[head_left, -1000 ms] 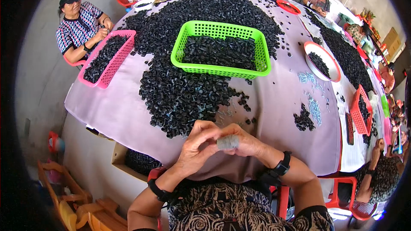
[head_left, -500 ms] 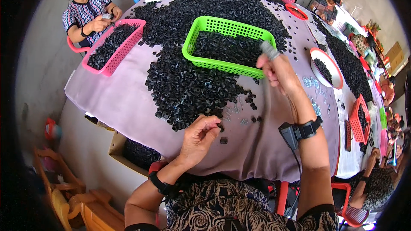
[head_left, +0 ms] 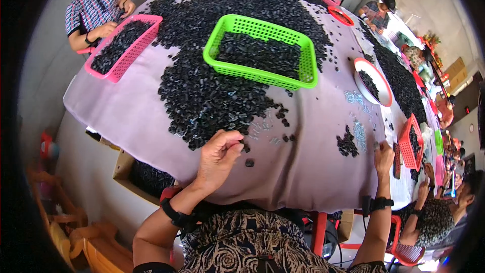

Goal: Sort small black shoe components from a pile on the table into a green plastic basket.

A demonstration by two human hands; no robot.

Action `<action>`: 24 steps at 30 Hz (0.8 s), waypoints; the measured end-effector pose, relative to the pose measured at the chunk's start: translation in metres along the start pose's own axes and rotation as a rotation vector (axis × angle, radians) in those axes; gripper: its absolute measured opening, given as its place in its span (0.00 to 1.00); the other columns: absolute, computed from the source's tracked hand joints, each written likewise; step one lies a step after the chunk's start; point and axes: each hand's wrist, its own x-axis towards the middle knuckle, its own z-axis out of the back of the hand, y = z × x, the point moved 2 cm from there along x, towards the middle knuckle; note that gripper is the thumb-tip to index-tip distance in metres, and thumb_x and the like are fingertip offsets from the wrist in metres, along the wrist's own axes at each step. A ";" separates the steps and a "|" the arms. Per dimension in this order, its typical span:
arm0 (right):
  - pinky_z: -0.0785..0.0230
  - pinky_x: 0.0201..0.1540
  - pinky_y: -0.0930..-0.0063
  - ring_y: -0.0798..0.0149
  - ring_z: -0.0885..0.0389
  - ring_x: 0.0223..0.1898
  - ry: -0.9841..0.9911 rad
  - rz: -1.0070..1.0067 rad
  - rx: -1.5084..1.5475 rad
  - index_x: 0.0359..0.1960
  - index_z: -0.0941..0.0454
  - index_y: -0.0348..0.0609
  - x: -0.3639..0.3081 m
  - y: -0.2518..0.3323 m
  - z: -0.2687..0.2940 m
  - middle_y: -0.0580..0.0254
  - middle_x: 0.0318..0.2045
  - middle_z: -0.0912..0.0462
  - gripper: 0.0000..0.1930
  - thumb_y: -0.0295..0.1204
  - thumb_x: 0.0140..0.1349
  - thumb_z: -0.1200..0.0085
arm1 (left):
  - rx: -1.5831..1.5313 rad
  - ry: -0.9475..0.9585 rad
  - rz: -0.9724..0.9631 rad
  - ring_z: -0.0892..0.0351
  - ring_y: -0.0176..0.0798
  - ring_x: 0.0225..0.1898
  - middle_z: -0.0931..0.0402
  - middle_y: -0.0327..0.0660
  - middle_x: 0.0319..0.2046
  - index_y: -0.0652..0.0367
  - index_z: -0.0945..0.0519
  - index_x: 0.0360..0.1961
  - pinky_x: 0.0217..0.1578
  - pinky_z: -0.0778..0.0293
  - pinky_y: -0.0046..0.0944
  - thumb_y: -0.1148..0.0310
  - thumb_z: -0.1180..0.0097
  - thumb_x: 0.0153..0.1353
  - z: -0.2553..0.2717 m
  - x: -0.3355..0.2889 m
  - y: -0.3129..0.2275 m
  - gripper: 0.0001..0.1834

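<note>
My left hand (head_left: 218,157) is raised over the near table edge, beside a heap of small black plastic parts (head_left: 202,101). Its thumb and fingers are pinched around a small black plastic part (head_left: 243,142), mostly hidden by the fingertips. A single black part (head_left: 249,163) lies on the cloth to its right. Far to the right, my right hand (head_left: 384,157) has its fingers drawn together; something greyish shows at the tips, too small to name. Near it are a small pile of black pieces (head_left: 347,144) and thin silvery metal pieces (head_left: 359,134).
A green basket (head_left: 262,77) of black pieces stands on the cloth ahead. Pink basket (head_left: 132,50) at left, red-rimmed white bowl (head_left: 386,83) and red basket (head_left: 407,144) at right. Other people sit around the table, one (head_left: 96,7) at far left.
My right hand has come down and right from beside the green basket to the silvery pieces. A small pile of black pieces now shows there. The whole view has shifted; my left hand keeps its pinch.
</note>
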 end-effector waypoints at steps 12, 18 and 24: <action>0.29 0.38 0.51 0.42 0.24 0.38 -0.173 -0.116 -0.373 0.31 0.28 0.39 -0.069 -0.066 0.004 0.47 0.33 0.24 0.15 0.41 0.63 0.51 | 0.031 0.015 0.041 0.30 0.23 0.27 0.32 0.32 0.30 0.61 0.23 0.42 0.25 0.31 0.23 0.83 0.48 0.60 -0.005 -0.005 0.002 0.10; 0.29 0.34 0.46 0.36 0.21 0.30 -0.088 -0.249 -0.338 0.32 0.28 0.38 -0.069 -0.093 0.001 0.41 0.29 0.20 0.13 0.38 0.62 0.54 | 0.052 0.033 0.072 0.30 0.23 0.27 0.32 0.32 0.30 0.62 0.23 0.41 0.25 0.31 0.23 0.82 0.48 0.60 -0.010 -0.007 0.004 0.09; 0.30 0.35 0.44 0.35 0.21 0.31 -0.071 -0.257 -0.340 0.31 0.25 0.40 -0.066 -0.120 0.005 0.35 0.25 0.21 0.08 0.30 0.56 0.55 | 0.058 0.025 0.116 0.29 0.23 0.27 0.32 0.32 0.30 0.62 0.24 0.41 0.24 0.30 0.23 0.81 0.48 0.60 -0.006 -0.006 0.009 0.08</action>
